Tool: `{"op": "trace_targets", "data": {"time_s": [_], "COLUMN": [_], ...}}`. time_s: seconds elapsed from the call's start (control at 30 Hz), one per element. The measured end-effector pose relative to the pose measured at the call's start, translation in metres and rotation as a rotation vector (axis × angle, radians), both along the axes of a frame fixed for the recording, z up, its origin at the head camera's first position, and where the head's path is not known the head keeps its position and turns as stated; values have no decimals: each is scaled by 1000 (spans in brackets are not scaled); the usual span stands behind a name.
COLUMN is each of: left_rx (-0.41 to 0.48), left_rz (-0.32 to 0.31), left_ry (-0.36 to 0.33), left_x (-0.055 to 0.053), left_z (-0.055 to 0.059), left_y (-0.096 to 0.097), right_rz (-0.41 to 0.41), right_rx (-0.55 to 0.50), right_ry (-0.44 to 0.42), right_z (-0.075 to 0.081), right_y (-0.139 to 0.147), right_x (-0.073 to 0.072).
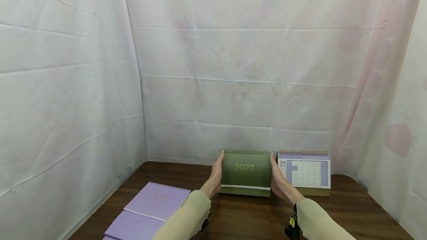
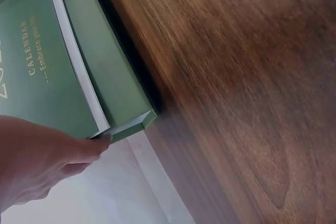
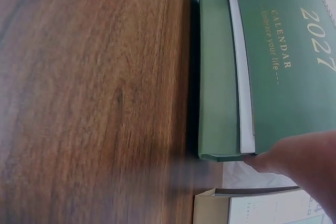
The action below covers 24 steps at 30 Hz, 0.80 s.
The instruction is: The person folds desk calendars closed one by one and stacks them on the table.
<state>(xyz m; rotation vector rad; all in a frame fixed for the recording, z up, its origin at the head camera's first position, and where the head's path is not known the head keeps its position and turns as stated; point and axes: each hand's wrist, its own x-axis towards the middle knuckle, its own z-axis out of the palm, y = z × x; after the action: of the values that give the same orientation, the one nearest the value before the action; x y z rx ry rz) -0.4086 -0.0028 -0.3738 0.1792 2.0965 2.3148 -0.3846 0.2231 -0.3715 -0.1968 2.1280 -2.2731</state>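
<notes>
A green desk calendar [image 1: 246,171] with a gold 2027 on its cover stands upright on its folded base, spiral binding along the top. My left hand [image 1: 216,175] holds its left side edge and my right hand [image 1: 278,180] its right one. In the left wrist view the left hand [image 2: 47,156] has fingertips right at the lower corner of the pages. The right wrist view shows the right hand [image 3: 302,158] with a fingertip at the matching corner. A dark shadow runs below the base's front edge in both wrist views.
Right of the green calendar stands another desk calendar [image 1: 305,169], open to a page marked 04. At the front left, purple calendars [image 1: 158,200] lie flat, overlapping, on the brown wooden table [image 1: 240,217]. White cloth [image 1: 207,65] hangs behind and beside the table.
</notes>
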Motion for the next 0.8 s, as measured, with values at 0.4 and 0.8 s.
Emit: {"op": "trace_targets", "data": {"time_s": [0.4, 0.8], "left_rx": [17, 19], "left_rz": [-12, 13], "left_ry": [12, 7], "left_x": [13, 30], "left_z": [7, 10], "left_y": [0, 2], "right_rz": [50, 71], "right_rx": [-8, 23], "right_ry": [26, 6], "right_z": [5, 8], "right_y": [1, 2], "right_x": [13, 24]}}
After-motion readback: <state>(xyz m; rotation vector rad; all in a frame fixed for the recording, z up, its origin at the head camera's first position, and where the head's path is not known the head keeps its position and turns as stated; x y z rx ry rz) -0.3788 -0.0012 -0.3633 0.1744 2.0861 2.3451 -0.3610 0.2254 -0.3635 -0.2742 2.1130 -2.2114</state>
